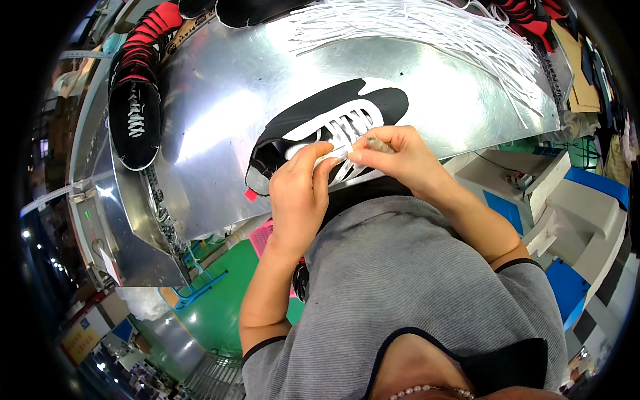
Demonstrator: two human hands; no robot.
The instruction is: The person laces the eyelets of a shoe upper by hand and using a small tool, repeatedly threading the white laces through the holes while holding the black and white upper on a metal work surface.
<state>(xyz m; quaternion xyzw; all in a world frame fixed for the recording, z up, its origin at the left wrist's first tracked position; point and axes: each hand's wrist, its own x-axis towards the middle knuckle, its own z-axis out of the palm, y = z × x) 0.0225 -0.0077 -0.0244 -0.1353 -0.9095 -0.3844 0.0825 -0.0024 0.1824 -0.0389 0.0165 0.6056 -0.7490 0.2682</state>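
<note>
A flat black shoe upper (310,112) with a white eyelet panel lies on the metal table, its heel end at the left with a red tab. White shoelace (339,127) crosses its eyelets in several rows. Over the near side of the lacing my left hand (298,193) is closed, thumb and fingertips pinching the shoelace. Close beside it, my right hand (408,160) is also closed on the shoelace, its fingertips almost meeting the left ones. A tan wrapping (379,143) shows at a finger of the right hand. The lace ends are hidden.
Loose white shoelaces (427,27) spread across the back of the shiny metal table (207,120). Black uppers with red parts (137,120) line the left edge, one of them laced. More black uppers (257,10) lie at the back. Beige and blue equipment (573,207) stands at the right.
</note>
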